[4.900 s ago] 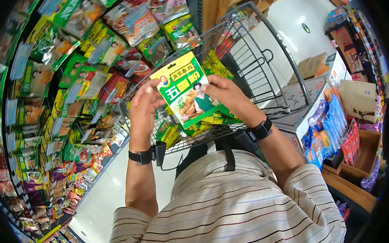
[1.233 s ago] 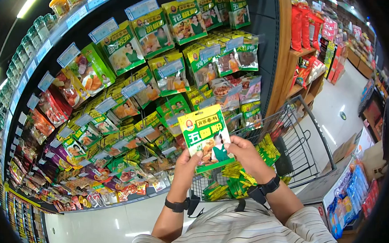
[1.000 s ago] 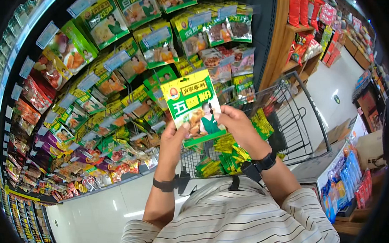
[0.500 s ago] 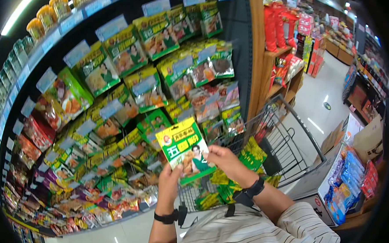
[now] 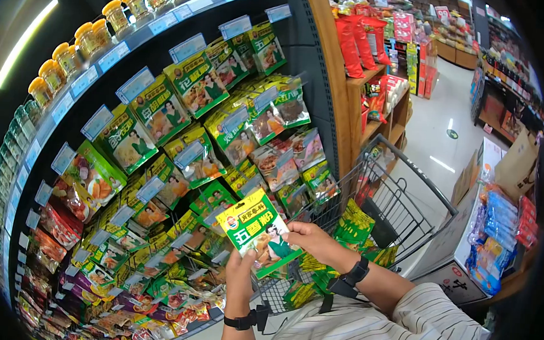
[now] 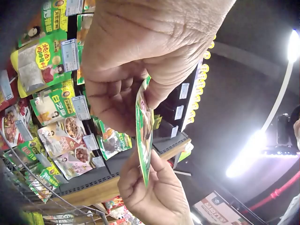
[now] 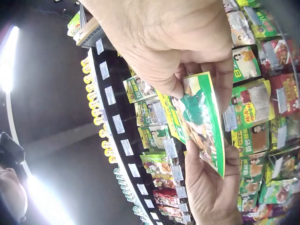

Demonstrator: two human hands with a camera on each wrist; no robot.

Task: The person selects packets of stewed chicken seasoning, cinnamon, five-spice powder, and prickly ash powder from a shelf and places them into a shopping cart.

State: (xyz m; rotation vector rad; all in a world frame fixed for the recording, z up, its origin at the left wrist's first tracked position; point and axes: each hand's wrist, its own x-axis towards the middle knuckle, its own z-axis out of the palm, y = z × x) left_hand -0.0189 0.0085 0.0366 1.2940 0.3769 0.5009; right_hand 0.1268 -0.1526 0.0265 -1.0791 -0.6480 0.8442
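A green and yellow seasoning packet [image 5: 260, 234] with a picture of a person in green on its front is held up before the shelf. My left hand [image 5: 240, 272] pinches its lower left edge, thumb on the front. On the right edge, my right hand [image 5: 315, 240] grips it between thumb and fingers. The left wrist view shows the packet [image 6: 144, 126] nearly edge-on between both hands. In the right wrist view its printed face [image 7: 201, 117] shows, with the right thumb lying on it.
Rows of hanging packets [image 5: 193, 83] fill the rack ahead, under a shelf of yellow-lidded jars [image 5: 114, 15]. A wire shopping cart [image 5: 399, 201] with several green-yellow packets [image 5: 354, 222] stands close at right. Beyond it are boxes and blue bags [image 5: 495, 222].
The head view has swung from down at the cart to the rack and aisle. Early on, the left fingers were loose at the packet's left edge; now they pinch it lower down.
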